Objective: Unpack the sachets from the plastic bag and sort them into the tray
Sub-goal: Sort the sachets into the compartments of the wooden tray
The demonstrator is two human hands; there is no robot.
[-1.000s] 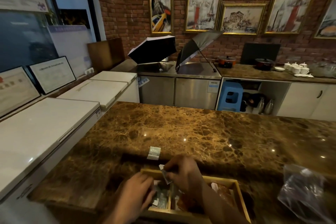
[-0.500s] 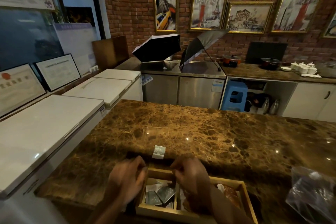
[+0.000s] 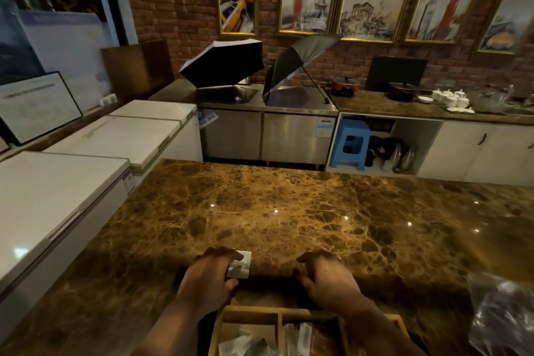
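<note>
A small white sachet (image 3: 242, 264) lies on the brown marble counter just beyond the wooden tray (image 3: 250, 315). My left hand (image 3: 208, 277) reaches over the tray's far edge, and its fingers close over the sachet's left side. To the right, my right hand (image 3: 326, 279) rests knuckles-up on the counter with curled fingers and nothing in it. The tray's left compartment holds several grey and white sachets (image 3: 245, 344). More white sachets (image 3: 300, 337) stand in the middle compartment. The crumpled clear plastic bag (image 3: 502, 318) lies at the counter's right edge.
The marble counter (image 3: 289, 211) stretches wide ahead of my hands. White chest freezers (image 3: 57, 205) run along its left side. Beyond the counter stand steel cabinets with two open umbrellas (image 3: 225, 63), a blue stool (image 3: 351, 143) and a back counter with pots and cups.
Both hands have left the tray and moved forward onto the counter. My left hand has reached the loose white sachet. The sachet held by the right hand a second ago is gone from it.
</note>
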